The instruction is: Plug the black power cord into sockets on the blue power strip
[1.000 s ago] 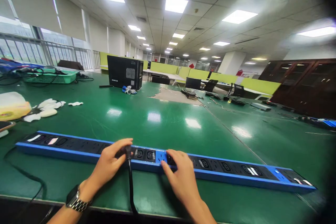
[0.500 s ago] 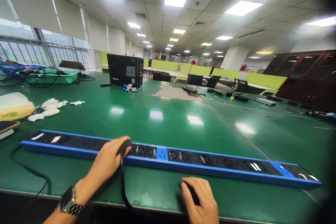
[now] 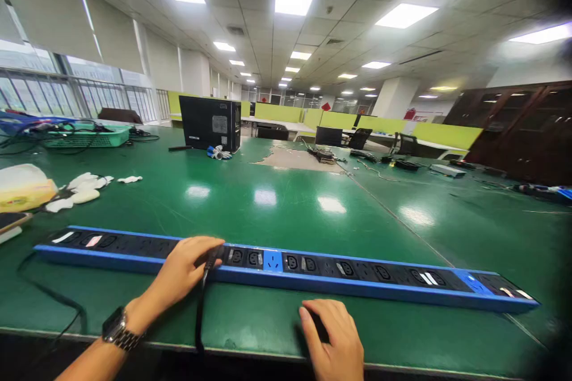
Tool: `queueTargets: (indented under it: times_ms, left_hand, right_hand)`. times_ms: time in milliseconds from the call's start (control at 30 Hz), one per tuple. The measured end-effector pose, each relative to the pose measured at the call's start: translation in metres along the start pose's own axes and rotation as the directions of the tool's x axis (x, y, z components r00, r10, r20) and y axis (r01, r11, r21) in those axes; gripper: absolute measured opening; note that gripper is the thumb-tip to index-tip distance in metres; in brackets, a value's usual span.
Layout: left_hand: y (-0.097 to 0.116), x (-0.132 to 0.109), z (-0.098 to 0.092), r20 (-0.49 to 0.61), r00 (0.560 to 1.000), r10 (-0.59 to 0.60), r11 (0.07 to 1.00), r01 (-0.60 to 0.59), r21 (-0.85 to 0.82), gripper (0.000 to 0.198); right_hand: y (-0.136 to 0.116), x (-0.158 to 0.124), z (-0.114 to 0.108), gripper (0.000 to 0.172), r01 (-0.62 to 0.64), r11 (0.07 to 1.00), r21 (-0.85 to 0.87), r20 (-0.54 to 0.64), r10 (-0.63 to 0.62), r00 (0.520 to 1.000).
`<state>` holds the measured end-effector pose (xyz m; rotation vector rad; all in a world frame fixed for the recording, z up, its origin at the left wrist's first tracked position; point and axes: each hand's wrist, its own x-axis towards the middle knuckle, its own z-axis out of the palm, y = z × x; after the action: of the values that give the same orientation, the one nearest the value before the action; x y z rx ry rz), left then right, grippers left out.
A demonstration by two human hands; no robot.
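A long blue and black power strip (image 3: 286,275) lies across the green table in front of me, with rows of sockets along its top. My left hand (image 3: 185,265), with a watch on the wrist, is closed around a black power plug (image 3: 213,255) at the strip, left of its middle. Whether the plug sits in a socket is hidden by my fingers. Its thick black cord (image 3: 202,309) hangs down over the table's near edge. My right hand (image 3: 334,339) rests on the table just in front of the strip, fingers loosely curved and apart, holding nothing.
A thin black cable (image 3: 53,292) runs from the strip's left end. Far left are a green basket (image 3: 89,137) of cables, a yellow-white package (image 3: 27,187) and white scraps (image 3: 84,187). Beyond stand a black computer case (image 3: 210,124) and blue-grey gloves (image 3: 218,153). Electronic parts (image 3: 322,155) lie farther right.
The cord below my left hand has swung left and hangs straighter. My left hand still grips the plug at the same spot on the strip. The view has shifted slightly.
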<state>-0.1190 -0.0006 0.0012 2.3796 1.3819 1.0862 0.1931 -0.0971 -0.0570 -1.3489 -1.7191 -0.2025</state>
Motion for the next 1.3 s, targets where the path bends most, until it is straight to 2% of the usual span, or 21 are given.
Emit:
queueTargets:
  times_ms: [67,133,300,400,500,767,967,1300]
  left_hand:
    - [0.007,0.002,0.000,-0.103,0.992,-0.074,0.993,0.063,-0.104,0.039]
    - [0.019,0.007,0.004,-0.150,0.981,-0.126,0.978,0.097,-0.184,0.041]
    - [0.056,0.026,0.035,-0.008,1.000,-0.025,0.981,0.023,-0.191,0.032]
    - [0.073,0.033,0.056,0.049,0.999,-0.018,0.987,0.026,-0.158,0.030]
    - [0.083,0.035,0.068,0.093,0.996,-0.010,0.994,0.020,-0.105,0.030]
    - [0.090,0.035,0.076,0.154,0.987,0.054,0.998,-0.060,0.032,0.038]
    - [0.084,0.032,0.073,0.167,0.982,0.091,0.995,-0.084,-0.048,0.054]
    - [0.082,0.033,0.073,0.121,0.991,0.062,0.993,-0.049,-0.108,0.042]
  right_hand:
    - [-0.001,0.000,0.002,0.013,0.006,1.000,-0.015,-0.023,-0.007,1.000]
    - [-0.002,-0.001,0.003,0.013,0.015,0.999,-0.029,-0.027,-0.015,1.000]
    - [-0.001,-0.001,0.001,0.015,0.037,0.998,-0.059,-0.038,-0.039,0.999]
    - [-0.001,-0.001,0.001,0.015,0.051,0.996,-0.069,-0.037,-0.053,0.998]
    - [-0.001,-0.001,0.001,0.014,0.052,0.996,-0.073,-0.024,-0.054,0.998]
    - [-0.004,0.000,0.001,0.013,0.037,0.996,-0.080,-0.003,-0.037,0.999]
    - [-0.003,0.000,0.002,0.013,0.043,0.994,-0.098,0.004,-0.043,0.999]
    - [-0.003,0.000,0.002,0.012,0.037,0.993,-0.110,0.006,-0.036,0.999]
